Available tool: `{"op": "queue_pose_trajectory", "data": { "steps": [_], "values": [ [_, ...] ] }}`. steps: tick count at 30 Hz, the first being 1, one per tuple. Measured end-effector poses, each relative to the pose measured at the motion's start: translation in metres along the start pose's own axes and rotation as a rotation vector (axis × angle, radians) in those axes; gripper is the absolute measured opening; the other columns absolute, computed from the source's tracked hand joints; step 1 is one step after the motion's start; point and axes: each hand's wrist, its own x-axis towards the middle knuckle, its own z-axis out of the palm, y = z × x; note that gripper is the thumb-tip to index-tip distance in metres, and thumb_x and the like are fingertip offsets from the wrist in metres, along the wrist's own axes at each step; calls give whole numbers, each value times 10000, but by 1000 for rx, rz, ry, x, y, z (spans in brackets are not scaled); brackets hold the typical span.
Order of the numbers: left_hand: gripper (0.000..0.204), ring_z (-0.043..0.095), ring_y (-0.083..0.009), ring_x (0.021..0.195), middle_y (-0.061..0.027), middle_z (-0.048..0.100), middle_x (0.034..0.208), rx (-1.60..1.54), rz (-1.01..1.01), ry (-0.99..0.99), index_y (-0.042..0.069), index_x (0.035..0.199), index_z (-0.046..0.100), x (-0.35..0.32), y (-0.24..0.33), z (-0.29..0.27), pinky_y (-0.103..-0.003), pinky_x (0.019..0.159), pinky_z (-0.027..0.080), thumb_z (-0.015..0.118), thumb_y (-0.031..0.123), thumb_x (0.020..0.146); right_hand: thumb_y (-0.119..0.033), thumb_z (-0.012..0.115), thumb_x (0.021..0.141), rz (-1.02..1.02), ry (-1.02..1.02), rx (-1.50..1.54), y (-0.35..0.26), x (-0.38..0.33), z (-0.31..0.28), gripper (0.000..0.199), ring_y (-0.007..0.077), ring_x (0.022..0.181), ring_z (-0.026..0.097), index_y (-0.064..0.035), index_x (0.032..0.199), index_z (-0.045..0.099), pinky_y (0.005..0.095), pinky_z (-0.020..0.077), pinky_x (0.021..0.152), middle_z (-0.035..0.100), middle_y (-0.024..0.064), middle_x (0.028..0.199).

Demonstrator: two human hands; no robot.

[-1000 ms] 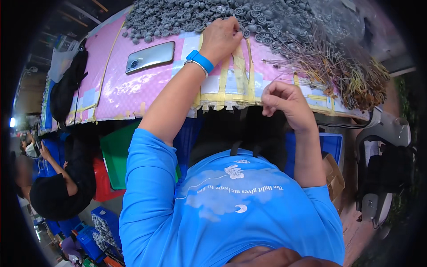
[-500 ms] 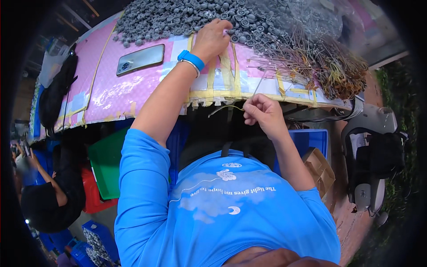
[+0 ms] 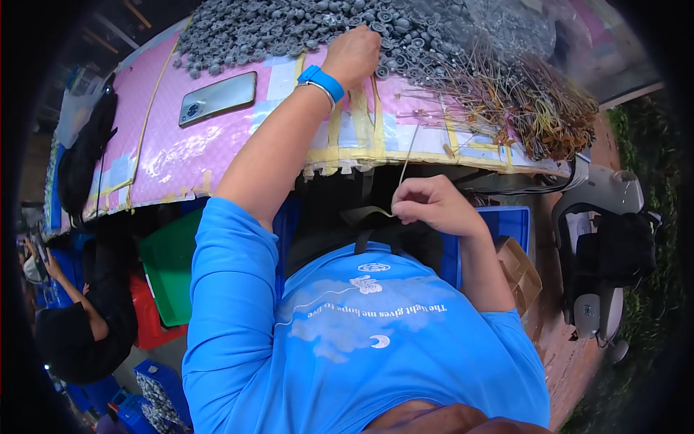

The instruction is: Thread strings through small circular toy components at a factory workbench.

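Note:
My left hand [image 3: 353,56], with a blue band on its wrist, reaches to the near edge of a heap of small round grey plastic parts [image 3: 253,32]. Its fingers are curled, and what lies within them is hidden by the hand. Below the table's front edge, my right hand [image 3: 431,204] pinches a thin wire stem [image 3: 410,148] between thumb and fingertips. The stem points up toward the table, and a pale yellowish strip [image 3: 365,214] sticks out to the left of the pinch. More thin stems with brown and yellow ends [image 3: 546,108] lie in a bundle at the right.
A phone [image 3: 218,99] lies on the pink, taped table cover [image 3: 170,148]. Clear plastic bags [image 3: 513,29] sit behind the stems. Under the table are a green bin [image 3: 172,267] and a blue crate [image 3: 506,220]. A grey scooter [image 3: 596,239] stands at right; another person [image 3: 83,318] is at left.
My right hand has moved down toward my body with the stem, turning as it went. The left hand has shifted slightly up at the edge of the grey heap.

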Motion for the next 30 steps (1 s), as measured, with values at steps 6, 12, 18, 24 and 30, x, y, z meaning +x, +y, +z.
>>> {"op": "queue_pose_trajectory", "data": {
  "steps": [6,12,18,24,30],
  "values": [
    [176,642,-355,947,-149,671,973,8,-26,23,84,972,678,-3,6,-3,-466,809,510,595,130,824,-57,692,856,-440,-243,473,13,-1,-22,71,190,734,662,11,847,672,318,535,612,665,124,799],
    [141,652,-359,874,-163,680,923,-8,11,-67,77,905,678,-12,6,-17,-469,771,519,630,153,797,-99,653,904,-99,12,590,11,6,-10,93,163,591,647,-11,877,643,280,561,571,660,107,803],
    [259,662,-310,836,-129,677,902,-72,28,262,118,1090,686,-40,11,-42,-403,741,548,690,180,838,-26,676,871,-75,-145,296,10,7,0,49,161,712,682,11,844,658,270,549,652,679,104,774],
    [329,607,-102,668,-26,631,790,-891,-529,96,-16,1145,661,-119,45,-98,-218,570,466,751,124,860,-142,609,953,-344,-6,1351,17,9,-1,167,83,526,465,-71,839,509,257,375,445,486,25,682],
    [431,653,-136,631,-106,689,919,-1274,-812,51,-50,1254,584,-217,93,-121,-217,552,509,713,-1,845,-151,637,945,-14,-49,892,5,38,28,141,121,553,622,-16,982,623,249,504,488,664,90,792]
  ]
}}
